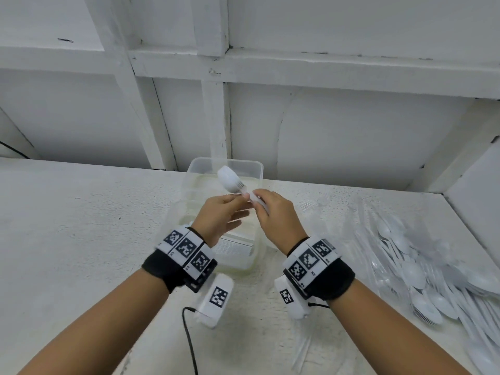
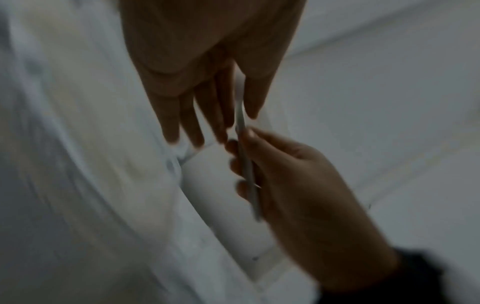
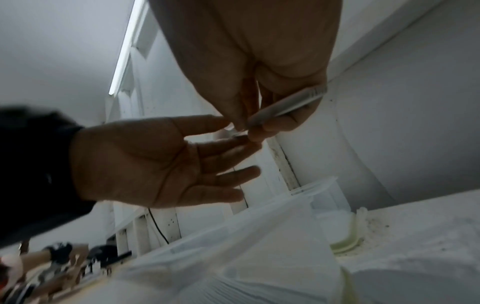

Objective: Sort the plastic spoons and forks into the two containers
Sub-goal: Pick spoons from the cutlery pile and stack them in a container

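Note:
A white plastic spoon (image 1: pixel 228 178) with a fork (image 1: pixel 241 185) nested against it is held up over the far clear container (image 1: pixel 251 165). My right hand (image 1: pixel 258 203) grips the handle (image 3: pixel 285 105), fingers curled round it. My left hand (image 1: pixel 243 197) pinches the neck of the pair between thumb and forefinger, its other fingers straight. In the left wrist view the handle (image 2: pixel 246 164) runs thin between both hands. A second clear container (image 1: pixel 251 263) stands nearer, under my left wrist. A loose pile of white spoons and forks (image 1: pixel 419 269) lies at the right.
The white table (image 1: pixel 67 226) meets a white panelled wall (image 1: pixel 351 131) just behind the containers. A black cable (image 1: pixel 189 336) trails between my forearms. A few forks (image 1: pixel 305 204) lie right of the far container.

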A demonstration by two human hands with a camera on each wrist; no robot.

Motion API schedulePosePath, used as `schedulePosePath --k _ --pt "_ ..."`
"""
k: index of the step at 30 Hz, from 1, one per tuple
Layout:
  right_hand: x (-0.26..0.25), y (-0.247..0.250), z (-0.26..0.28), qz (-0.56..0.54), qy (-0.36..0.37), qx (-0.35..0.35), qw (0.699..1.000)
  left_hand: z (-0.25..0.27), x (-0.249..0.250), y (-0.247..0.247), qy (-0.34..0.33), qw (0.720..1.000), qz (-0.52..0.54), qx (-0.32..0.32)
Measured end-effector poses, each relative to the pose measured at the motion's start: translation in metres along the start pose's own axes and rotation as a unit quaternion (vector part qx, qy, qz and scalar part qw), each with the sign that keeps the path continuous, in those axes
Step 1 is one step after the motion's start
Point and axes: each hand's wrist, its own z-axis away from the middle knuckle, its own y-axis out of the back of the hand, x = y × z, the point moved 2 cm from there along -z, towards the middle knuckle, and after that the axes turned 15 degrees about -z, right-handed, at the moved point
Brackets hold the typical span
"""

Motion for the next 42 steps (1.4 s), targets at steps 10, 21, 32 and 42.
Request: schedulePosePath --k 10,21,32,42 --pt "0.005 -0.012 -0.031 0.196 -0.036 -0.184 0.963 -0.025 -0.016 0.103 -0.092 0.746 -0.656 -0.063" --pt "0.020 -0.043 -0.041 0.298 -0.027 -0.249 0.921 -0.052 -0.048 0.085 -0.046 0.685 -0.712 -0.149" --pt "0.021 -0.049 -0.040 0.338 0.003 -0.243 0.909 -0.057 -0.044 0.080 -0.044 0.710 -0.692 -0.120" --pt "0.014 -0.063 -0.045 0.360 0.015 -0.270 0.893 -0.055 -0.037 0.090 -0.048 0.734 -0.664 -0.134"
